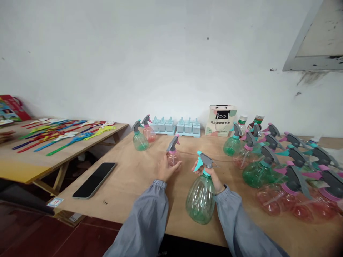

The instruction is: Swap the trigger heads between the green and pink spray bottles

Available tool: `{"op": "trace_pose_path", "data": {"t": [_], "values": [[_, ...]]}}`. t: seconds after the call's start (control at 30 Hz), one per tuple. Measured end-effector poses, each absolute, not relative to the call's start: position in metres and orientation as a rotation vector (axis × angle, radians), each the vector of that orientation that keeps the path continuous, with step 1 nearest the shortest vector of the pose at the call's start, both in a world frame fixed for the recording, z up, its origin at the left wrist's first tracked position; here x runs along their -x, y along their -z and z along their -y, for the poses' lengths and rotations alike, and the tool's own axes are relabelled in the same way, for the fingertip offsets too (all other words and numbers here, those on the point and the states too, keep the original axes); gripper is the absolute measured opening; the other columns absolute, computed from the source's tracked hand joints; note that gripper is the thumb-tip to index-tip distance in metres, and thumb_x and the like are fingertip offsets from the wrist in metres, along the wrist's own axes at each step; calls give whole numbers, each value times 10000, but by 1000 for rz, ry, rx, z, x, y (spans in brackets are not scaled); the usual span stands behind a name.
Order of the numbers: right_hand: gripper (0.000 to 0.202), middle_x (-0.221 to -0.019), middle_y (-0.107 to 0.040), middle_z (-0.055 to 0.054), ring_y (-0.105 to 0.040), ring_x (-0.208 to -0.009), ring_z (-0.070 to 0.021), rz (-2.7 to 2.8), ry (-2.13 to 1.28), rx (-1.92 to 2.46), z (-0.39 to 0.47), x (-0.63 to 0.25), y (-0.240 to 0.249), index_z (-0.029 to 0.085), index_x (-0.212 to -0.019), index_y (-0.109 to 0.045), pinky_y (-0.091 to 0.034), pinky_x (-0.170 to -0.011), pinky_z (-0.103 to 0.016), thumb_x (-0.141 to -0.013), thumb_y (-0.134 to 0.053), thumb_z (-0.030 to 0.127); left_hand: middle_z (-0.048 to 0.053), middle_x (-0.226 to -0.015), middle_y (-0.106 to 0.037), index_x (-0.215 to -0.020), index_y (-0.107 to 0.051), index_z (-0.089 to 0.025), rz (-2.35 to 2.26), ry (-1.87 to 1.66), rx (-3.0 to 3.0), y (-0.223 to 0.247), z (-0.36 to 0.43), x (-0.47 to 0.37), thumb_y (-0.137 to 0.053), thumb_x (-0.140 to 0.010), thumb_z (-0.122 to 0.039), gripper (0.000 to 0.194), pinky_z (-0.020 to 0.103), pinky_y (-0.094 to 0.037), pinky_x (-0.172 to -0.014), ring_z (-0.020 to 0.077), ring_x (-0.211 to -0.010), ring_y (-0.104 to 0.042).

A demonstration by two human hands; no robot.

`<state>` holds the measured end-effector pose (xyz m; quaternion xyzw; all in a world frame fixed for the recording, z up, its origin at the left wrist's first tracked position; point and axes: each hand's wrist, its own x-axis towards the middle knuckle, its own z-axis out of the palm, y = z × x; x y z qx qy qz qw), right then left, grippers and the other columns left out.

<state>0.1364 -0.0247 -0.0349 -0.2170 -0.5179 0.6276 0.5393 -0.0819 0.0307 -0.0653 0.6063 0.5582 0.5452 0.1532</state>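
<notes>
My left hand (166, 167) is wrapped round the body of a pink spray bottle (174, 157) with a grey and pink trigger head, upright on the wooden table. With my right hand (214, 178) I grip the neck of a green spray bottle (200, 200), whose grey and turquoise head points to the left. That bottle tilts slightly, near the table's front; whether its base touches the wood I cannot tell. Farther back on the left, another green spray bottle (140, 141) stands beside another pink spray bottle (150, 134).
Several green and pink spray bottles (257, 173) crowd the right side. Pale blue ice-pop moulds (188, 127), a paper bag (220, 121) and sauce-like bottles (242, 123) line the wall. A phone (94, 180) lies at left. Colourful flat plastic sticks (64, 134) cover the neighbouring table (29, 166).
</notes>
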Motion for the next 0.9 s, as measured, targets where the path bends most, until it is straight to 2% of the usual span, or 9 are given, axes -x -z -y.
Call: {"op": "trace_pose_path", "data": {"t": [0.13, 0.3, 0.57, 0.77, 0.9], "values": [[374, -972, -743, -78, -656, -1001, -275, 1235, -1567, 496, 25, -135, 32, 241, -1034, -668, -493, -869, -401, -745, -597, 466, 129, -1241, -650, -1317, -487, -212, -1631, -1535, -1789, 65, -30, 82, -797, -676, -518, 775, 489, -469, -1020, 339, -1189, -614], [266, -920, -735, -74, -643, -952, -262, 1186, -1389, 507, 29, -133, 26, 230, -870, -648, -493, -848, -388, -738, -602, 457, 142, -1245, -649, -1313, -478, -192, -1658, -1504, -1802, 65, -30, 82, -800, -679, -500, 775, 487, -479, -1002, 345, -1178, -619], [421, -963, -753, -65, -647, -1027, -285, 1260, -1433, 547, 30, -134, 26, 246, -1066, -677, -483, -901, -417, -724, -640, 488, 140, -1251, -647, -1324, -467, -183, -1692, -1486, -1820, 62, -28, 80, -789, -697, -488, 768, 480, -479, -1009, 330, -1196, -613], [447, -945, -763, -76, -677, -973, -285, 1229, -1265, 615, 30, -136, 20, 221, -1020, -707, -516, -862, -415, -744, -615, 561, 134, -1245, -651, -1318, -471, -185, -1663, -1495, -1822, 64, -30, 82, -792, -692, -484, 764, 482, -479, -1007, 328, -1190, -615], [450, -954, -768, -90, -718, -917, -286, 1275, -1137, 711, 22, -142, 21, 215, -943, -730, -546, -862, -442, -745, -667, 614, 123, -1215, -662, -1312, -479, -189, -1669, -1510, -1835, 65, -30, 82, -793, -693, -487, 755, 471, -497, -984, 323, -1165, -631]]}}
